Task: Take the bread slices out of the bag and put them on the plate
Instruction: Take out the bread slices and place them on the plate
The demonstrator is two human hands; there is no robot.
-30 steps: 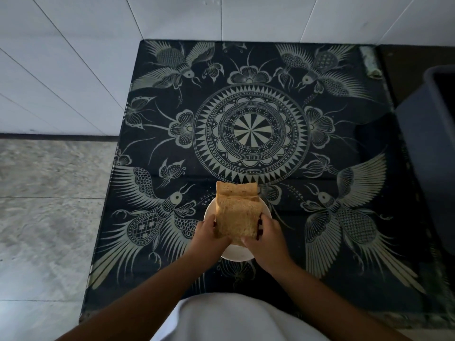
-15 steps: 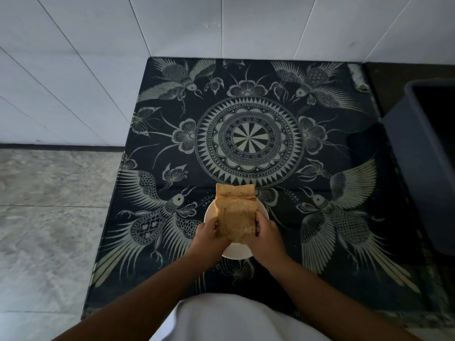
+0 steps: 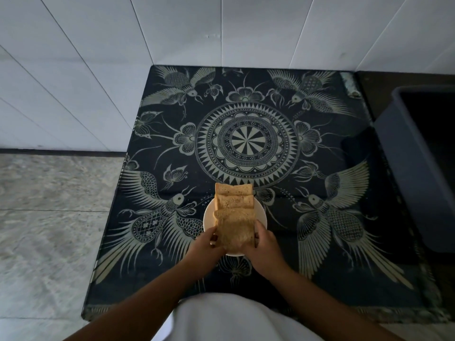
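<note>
A stack of brown bread slices (image 3: 235, 212) leans over a small white plate (image 3: 208, 219) near the front of the table. The far slices have fanned back towards the plate's far rim. My left hand (image 3: 205, 244) grips the left edge of the nearest slices and my right hand (image 3: 264, 244) grips their right edge. The plate is mostly hidden under the bread and my hands. No bag is in view.
The table carries a dark cloth (image 3: 246, 143) printed with pale birds and a round centre pattern. A grey-blue bin (image 3: 418, 173) stands against the table's right side. White tiled walls rise behind and to the left, with stone floor (image 3: 54, 217) at the left.
The slices, held as one tight block before, have spread and tipped back over the plate. My hands stay at the stack's near end. The camera has tilted up a little.
</note>
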